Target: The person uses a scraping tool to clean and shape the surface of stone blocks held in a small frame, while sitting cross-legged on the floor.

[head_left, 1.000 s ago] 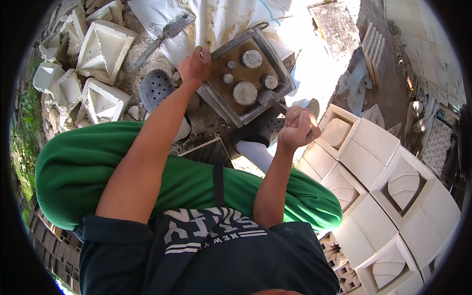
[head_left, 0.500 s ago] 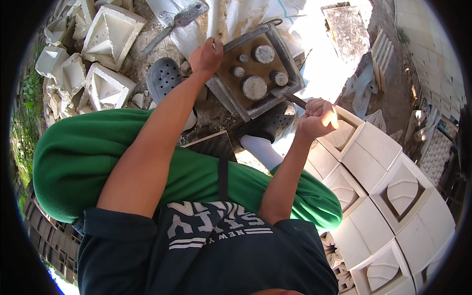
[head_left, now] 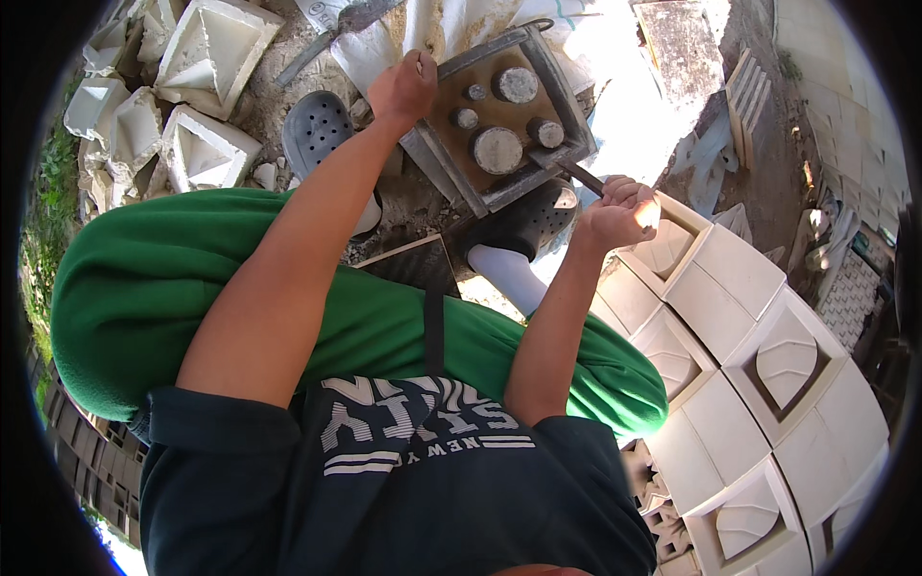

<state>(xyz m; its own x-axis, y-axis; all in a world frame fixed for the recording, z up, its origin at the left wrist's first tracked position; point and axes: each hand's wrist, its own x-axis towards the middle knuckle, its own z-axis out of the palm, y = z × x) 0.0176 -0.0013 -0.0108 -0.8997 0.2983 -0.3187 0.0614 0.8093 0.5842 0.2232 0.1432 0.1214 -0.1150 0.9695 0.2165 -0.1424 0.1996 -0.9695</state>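
Note:
A square grey mould (head_left: 491,204) lies tilted between my feet. Its brown inner face carries several round grey posts of differing size, the largest near the front (head_left: 497,151). My left hand (head_left: 403,88) is closed in a fist at the mould's left side; whatever it grips is hidden under the fingers. With my right hand (head_left: 619,213) I grip a narrow dark metal bar (head_left: 582,179). The bar's far end meets the mould's near right corner, and I cannot tell whether it is fixed there.
Pale cast blocks (head_left: 725,293) are stacked on the right. Broken white blocks (head_left: 213,58) pile up at the left. Beyond the mould are a white sheet (head_left: 461,21), a trowel (head_left: 331,36) and a board (head_left: 680,50). Grey clogs (head_left: 317,134) are on my feet.
The whole scene sits a little higher in the picture. Both hands keep about the same place by the mould, and the bar's end has shifted slightly at the corner.

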